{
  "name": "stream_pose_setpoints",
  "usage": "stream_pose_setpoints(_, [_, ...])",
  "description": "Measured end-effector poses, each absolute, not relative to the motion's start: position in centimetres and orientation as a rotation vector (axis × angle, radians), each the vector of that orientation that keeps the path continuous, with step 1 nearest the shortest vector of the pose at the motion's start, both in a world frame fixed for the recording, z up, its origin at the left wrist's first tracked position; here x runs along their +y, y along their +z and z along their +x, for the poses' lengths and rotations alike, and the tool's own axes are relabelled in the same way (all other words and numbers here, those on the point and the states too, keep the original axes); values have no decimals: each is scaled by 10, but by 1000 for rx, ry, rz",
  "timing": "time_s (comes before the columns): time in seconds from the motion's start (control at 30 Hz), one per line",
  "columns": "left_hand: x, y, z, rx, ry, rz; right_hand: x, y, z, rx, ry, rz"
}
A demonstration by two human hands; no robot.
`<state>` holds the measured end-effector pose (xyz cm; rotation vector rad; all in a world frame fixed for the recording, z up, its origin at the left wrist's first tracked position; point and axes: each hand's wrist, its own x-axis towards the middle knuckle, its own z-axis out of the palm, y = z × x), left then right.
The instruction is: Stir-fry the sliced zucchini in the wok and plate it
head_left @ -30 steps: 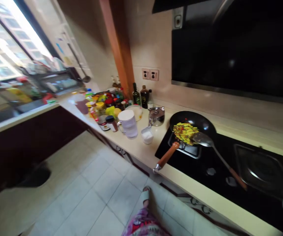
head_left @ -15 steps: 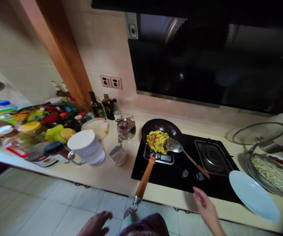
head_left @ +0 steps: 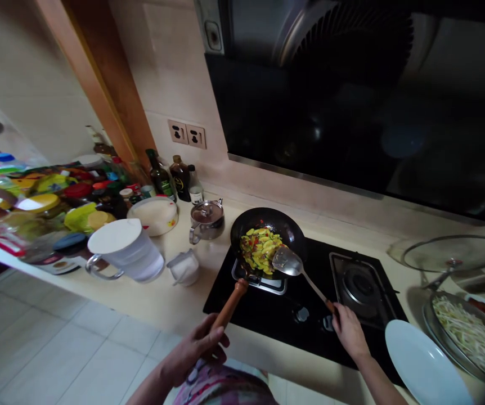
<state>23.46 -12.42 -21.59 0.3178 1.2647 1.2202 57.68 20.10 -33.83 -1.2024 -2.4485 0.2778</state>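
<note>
My left hand (head_left: 198, 350) is closed around the wooden handle (head_left: 230, 302) of a black wok (head_left: 268, 225), which sits on the near-left burner of a black gas hob (head_left: 263, 309). Inside the wok lies a stir-fry of yellow and green pieces with bits of red (head_left: 260, 250). My right hand (head_left: 349, 332) grips the wooden handle of a metal wok spatula (head_left: 287, 261), whose head rests on the food. The right burner's iron grate (head_left: 360, 284) has no pan on it.
A white plate (head_left: 423, 363) leans at the hob's right edge, beside a metal tray of bean sprouts (head_left: 468, 332) and a glass lid (head_left: 456, 253). Left of the wok stand a small lidded pot (head_left: 207, 219), a white cup (head_left: 183, 267), a plastic jug (head_left: 125, 250), and crowded bottles and jars.
Both hands have moved from open and apart to closed on the handles: left on the wok, right on the spatula. The view has swung right and the wok has shifted slightly.
</note>
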Motion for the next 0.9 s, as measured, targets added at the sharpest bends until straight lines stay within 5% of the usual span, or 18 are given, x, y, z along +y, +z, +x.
stream_pose_setpoints(0.23, [-119,-225,238,1301,1214,295,165,-282,588,-2337,777,-1212])
stream_pose_setpoints(0.47, [-119,-230,243,1247,1238,333,106,-139,531,-1803,1836,-1025])
stream_pose_setpoints(0.57, [-118,-228,245,1248,1240,312,116,-80,501,-1989,1837,-594])
stream_pose_setpoints(0.77, [-116,-221,249,1315,1212,338,161,-15,431,-2403,1014,-1002])
stream_pose_setpoints(0.9, [-116,-220,249,1357,1191,373,197,19,389,-2553,921,-1154])
